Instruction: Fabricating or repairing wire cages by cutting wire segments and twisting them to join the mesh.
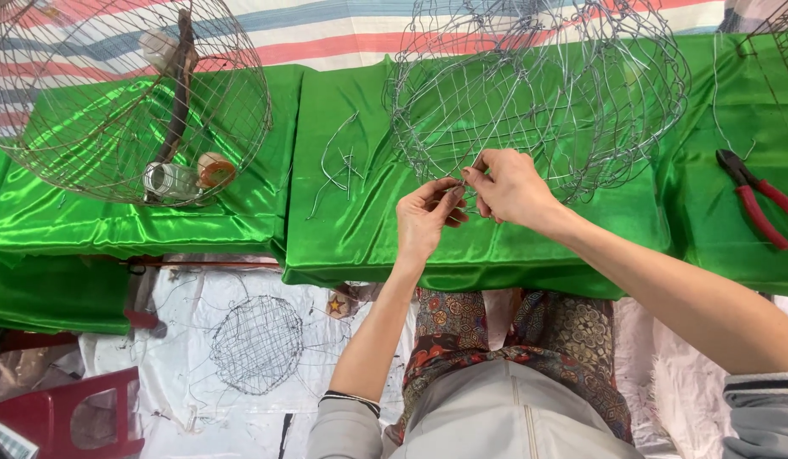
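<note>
Wire cage (538, 93): on green cloth (360, 229), we work its near rim
Left hand (426, 219): we pinch a rim wire
Right hand (506, 185): fingers closed on same wire
Pliers (758, 197): far right, untouched

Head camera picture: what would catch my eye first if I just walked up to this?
Most striking is the shiny green cloth covering the table. At its middle the left hand and right hand pinch the lower edge of a half-made wire cage. A finished domed wire cage stands at the far left, and red-handled pliers lie at the right.
</note>
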